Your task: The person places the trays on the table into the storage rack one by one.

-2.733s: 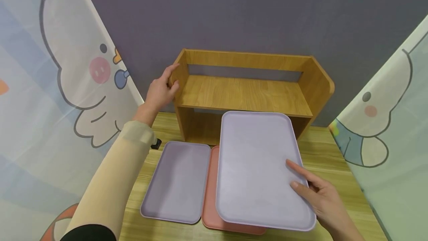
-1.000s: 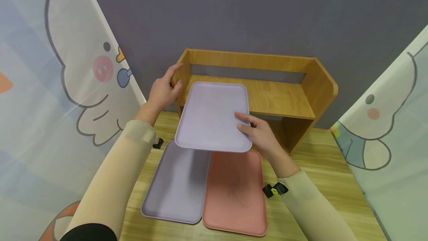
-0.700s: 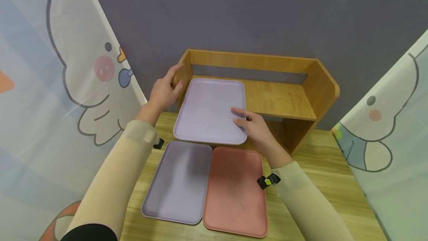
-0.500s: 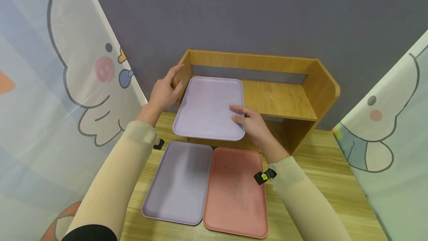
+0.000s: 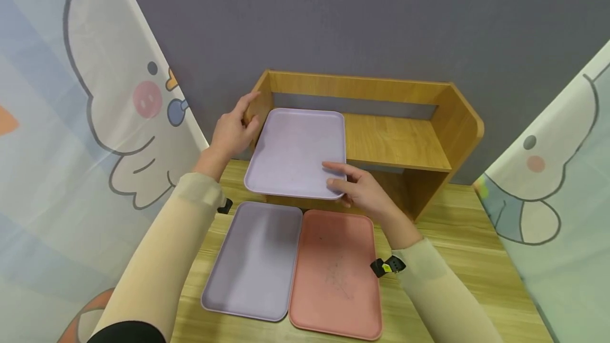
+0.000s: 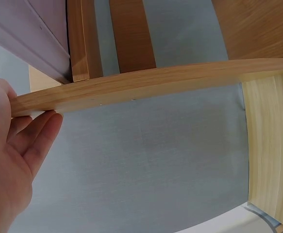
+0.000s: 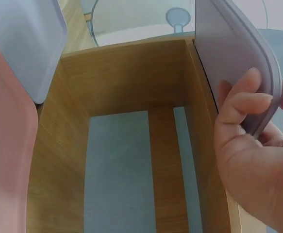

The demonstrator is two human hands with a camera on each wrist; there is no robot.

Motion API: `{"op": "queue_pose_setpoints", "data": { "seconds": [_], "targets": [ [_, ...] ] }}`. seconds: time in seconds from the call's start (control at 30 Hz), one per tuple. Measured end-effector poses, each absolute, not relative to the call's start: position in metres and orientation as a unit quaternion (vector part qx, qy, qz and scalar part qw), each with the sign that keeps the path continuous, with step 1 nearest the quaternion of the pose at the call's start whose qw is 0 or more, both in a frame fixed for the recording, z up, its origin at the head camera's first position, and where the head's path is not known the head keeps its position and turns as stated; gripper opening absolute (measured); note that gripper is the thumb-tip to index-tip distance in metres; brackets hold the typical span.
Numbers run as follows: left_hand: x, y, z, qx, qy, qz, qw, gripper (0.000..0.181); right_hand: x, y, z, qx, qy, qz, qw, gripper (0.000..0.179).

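A lilac rectangular tray (image 5: pixel 297 150) lies flat over the left part of the wooden shelf's (image 5: pixel 395 142) upper board, its near end jutting past the front edge. My right hand (image 5: pixel 364 189) holds it by the near right corner, thumb and forefinger on top. Other fingers curl under the tray in the right wrist view, where the hand (image 7: pixel 258 155) is close beside the upper board. With my left hand (image 5: pixel 232 132) I grip the shelf's left side panel (image 6: pixel 131 87). The left wrist view shows fingers along the panel's outer face.
A second lilac tray (image 5: pixel 254 263) and a pink tray (image 5: pixel 335 274) lie side by side on the wood-grain table (image 5: pixel 457 279), in front of the shelf. Behind stands a grey wall (image 5: pixel 357 20). Cartoon-printed curtains (image 5: pixel 114 68) flank both sides.
The held lilac tray has moved left and away, from above the pink tray onto the shelf's left part. Lately my right hand has slid slightly nearer its front corner. My left hand stays put.
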State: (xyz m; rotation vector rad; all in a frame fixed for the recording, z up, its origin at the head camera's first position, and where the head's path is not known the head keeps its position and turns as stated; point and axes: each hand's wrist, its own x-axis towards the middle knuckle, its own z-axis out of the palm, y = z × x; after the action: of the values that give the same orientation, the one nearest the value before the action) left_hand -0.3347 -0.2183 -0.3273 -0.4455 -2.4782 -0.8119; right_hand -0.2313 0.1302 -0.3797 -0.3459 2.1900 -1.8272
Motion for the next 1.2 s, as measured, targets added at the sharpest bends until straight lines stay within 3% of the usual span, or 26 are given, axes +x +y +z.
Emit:
{"op": "queue_pose_setpoints", "data": {
  "seconds": [1.2],
  "targets": [
    [-0.334, -0.217, -0.326, -0.166, -0.907, -0.296, 0.248, 0.061, -0.256, 0.122, -0.377, -0.101, 0.752, -0.639, 0.127, 0.048]
  ]
}}
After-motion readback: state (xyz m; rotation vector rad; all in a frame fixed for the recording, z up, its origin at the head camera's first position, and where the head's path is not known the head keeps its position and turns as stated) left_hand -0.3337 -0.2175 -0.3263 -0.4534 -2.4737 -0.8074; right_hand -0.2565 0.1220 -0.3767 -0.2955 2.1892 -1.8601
